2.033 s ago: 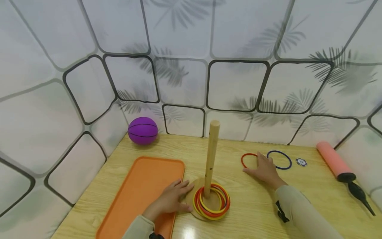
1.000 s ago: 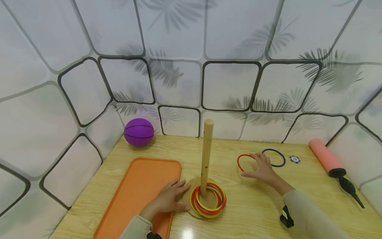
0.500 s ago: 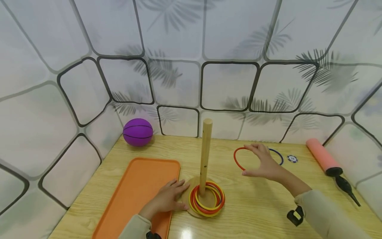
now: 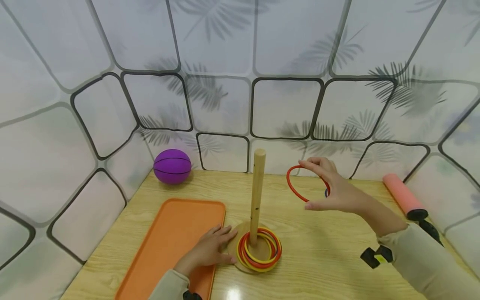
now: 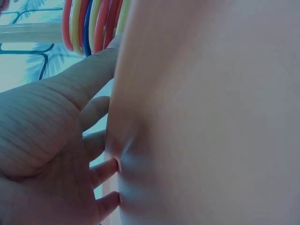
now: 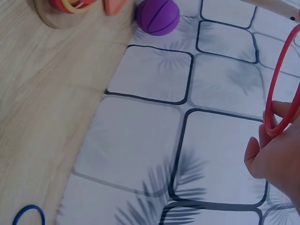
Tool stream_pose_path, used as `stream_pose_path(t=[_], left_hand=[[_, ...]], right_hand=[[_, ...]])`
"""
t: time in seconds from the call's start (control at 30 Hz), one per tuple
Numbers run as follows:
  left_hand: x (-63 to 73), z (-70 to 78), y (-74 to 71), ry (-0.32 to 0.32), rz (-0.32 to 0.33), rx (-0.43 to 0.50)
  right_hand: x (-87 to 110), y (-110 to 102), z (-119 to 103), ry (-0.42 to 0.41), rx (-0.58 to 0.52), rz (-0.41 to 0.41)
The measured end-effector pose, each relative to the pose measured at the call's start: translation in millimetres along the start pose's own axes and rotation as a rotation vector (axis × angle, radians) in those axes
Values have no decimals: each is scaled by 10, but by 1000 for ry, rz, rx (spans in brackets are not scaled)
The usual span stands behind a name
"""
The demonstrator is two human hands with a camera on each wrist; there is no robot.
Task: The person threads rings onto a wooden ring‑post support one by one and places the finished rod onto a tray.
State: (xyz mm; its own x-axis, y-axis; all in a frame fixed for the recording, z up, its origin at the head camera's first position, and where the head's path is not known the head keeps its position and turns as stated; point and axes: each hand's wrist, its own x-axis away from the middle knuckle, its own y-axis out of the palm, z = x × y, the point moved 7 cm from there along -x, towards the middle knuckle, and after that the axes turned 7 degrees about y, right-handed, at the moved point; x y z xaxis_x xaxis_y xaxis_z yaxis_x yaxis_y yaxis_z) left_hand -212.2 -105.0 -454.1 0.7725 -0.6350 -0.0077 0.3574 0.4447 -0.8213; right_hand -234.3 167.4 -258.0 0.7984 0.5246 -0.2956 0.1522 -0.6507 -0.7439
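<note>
My right hand (image 4: 337, 189) pinches a red ring (image 4: 293, 189) between thumb and fingers, held up above the table to the right of the wooden peg (image 4: 257, 196). Several red and yellow rings (image 4: 258, 266) lie stacked round the foot of that peg; a blue one shows among them in the left wrist view. My left hand (image 4: 210, 250) lies with fingers spread across the edge of the orange tray (image 4: 187, 212), its fingertips at the peg's round base (image 4: 235, 246). A blue ring (image 6: 29, 209) lies on the table, mostly hidden behind my right hand in the head view.
A purple ball (image 4: 172, 166) sits at the back left corner. Along the right side lies a pink hand pump (image 4: 405, 198) with a black end. Patterned white walls (image 4: 221, 104) close off the back and the sides of the wooden table (image 4: 311, 254).
My right hand has taken the red ring off the table and raised it, slightly leftward. The left hand stays in place. The chip near the blue ring is now hidden behind the right arm.
</note>
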Motion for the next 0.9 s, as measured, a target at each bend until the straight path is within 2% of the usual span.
stream_pose_path(t=[0.17, 0.43, 0.67, 0.9], left_hand=[[4, -7, -1, -3, 1, 2], [2, -17, 14, -7, 0, 4], [-9, -36, 16, -14, -1, -4], [-12, -28, 4, -10, 1, 2]], right_hand=[[-88, -160, -279, -97, 6, -3], [-245, -351, -607, -123, 2, -44], [-390, -387, -852, -201, 22, -67], [-548, -362, -1005, -190, 56, -124]])
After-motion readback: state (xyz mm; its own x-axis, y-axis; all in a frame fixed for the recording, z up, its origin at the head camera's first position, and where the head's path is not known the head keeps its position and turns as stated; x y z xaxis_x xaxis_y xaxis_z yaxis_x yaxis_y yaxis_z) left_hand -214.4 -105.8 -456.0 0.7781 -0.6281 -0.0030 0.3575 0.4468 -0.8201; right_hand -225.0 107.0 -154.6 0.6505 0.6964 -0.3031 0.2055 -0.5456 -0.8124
